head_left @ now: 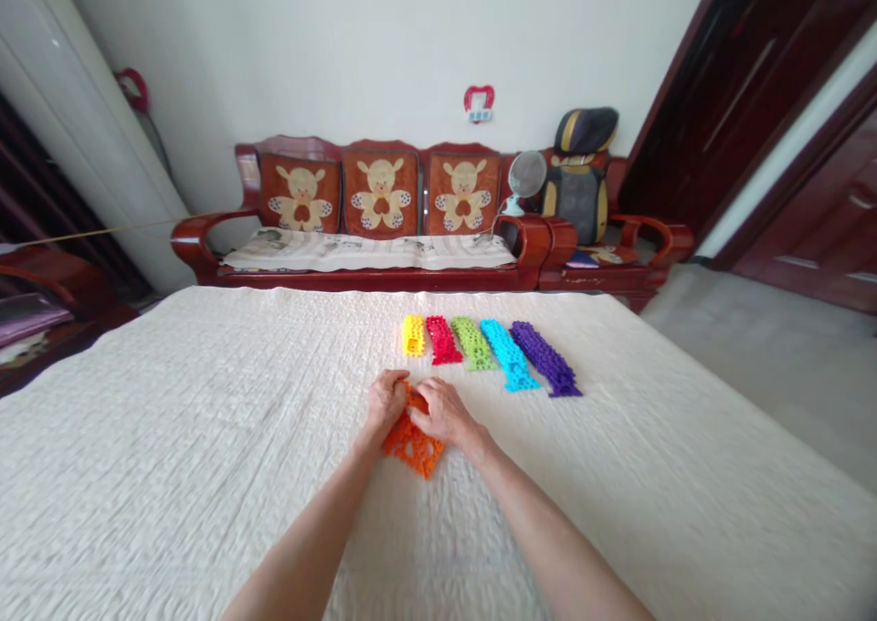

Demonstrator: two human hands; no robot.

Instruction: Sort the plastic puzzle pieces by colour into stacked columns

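Note:
An orange openwork piece [415, 449] with cut-out holes and a jagged edge lies at a slant on the white quilted cover. My left hand [387, 402] grips its far left edge with curled fingers. On the other side, my right hand [444, 413] is closed on its upper right part, thumb toward the left hand. Both hands hide the far end of the piece. Just beyond them is a row of similar pieces: yellow [413, 336], red [443, 340], green [473, 343], light blue [509, 354] and purple [546, 358].
The white quilted cover [171, 438] spreads over a wide surface. Past its far edge stands a wooden sofa [370, 278] with bear cushions [381, 194]. A small fan [527, 175] is near its right arm, beside a chair with a massage cushion [575, 203].

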